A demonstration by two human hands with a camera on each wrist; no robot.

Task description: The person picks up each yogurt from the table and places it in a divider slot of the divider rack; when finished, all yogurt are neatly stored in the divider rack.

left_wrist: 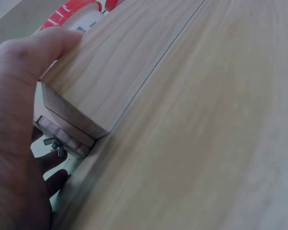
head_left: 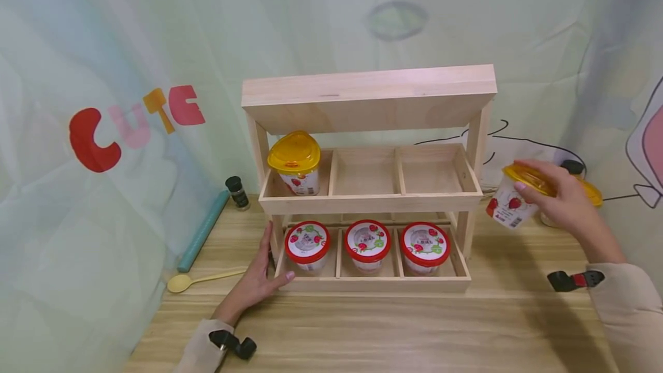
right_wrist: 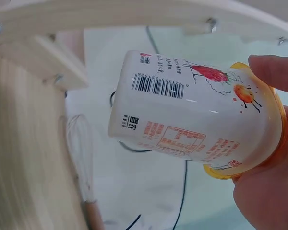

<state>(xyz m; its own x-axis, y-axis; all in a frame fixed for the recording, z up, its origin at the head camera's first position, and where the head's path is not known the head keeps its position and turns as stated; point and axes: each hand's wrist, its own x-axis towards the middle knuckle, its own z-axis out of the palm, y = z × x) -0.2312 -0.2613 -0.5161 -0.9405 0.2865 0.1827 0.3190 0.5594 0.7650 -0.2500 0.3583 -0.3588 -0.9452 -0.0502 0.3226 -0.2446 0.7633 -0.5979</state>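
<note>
My right hand (head_left: 564,197) holds a yogurt cup (head_left: 511,205) by its yellow lid, tilted in the air to the right of a two-tier wooden rack (head_left: 370,205). In the right wrist view, the cup's printed white side (right_wrist: 182,120) faces the camera. With the thumb over the rim and the fingers round the outer side, my left hand (head_left: 257,281) grips the left end of the rack's lower tray. A second yellow-lidded cup (head_left: 297,180) stands in the upper tray's left compartment. Each lower compartment holds a red-lidded cup (head_left: 368,243).
Another yellow lid (head_left: 593,193) and a black-capped bottle (head_left: 572,167) are partly hidden behind my right hand. On the left lie a yellow spoon (head_left: 181,282) and a teal rod (head_left: 204,232), near a small black-capped jar (head_left: 237,193). A whisk (right_wrist: 81,158) shows in the right wrist view.
</note>
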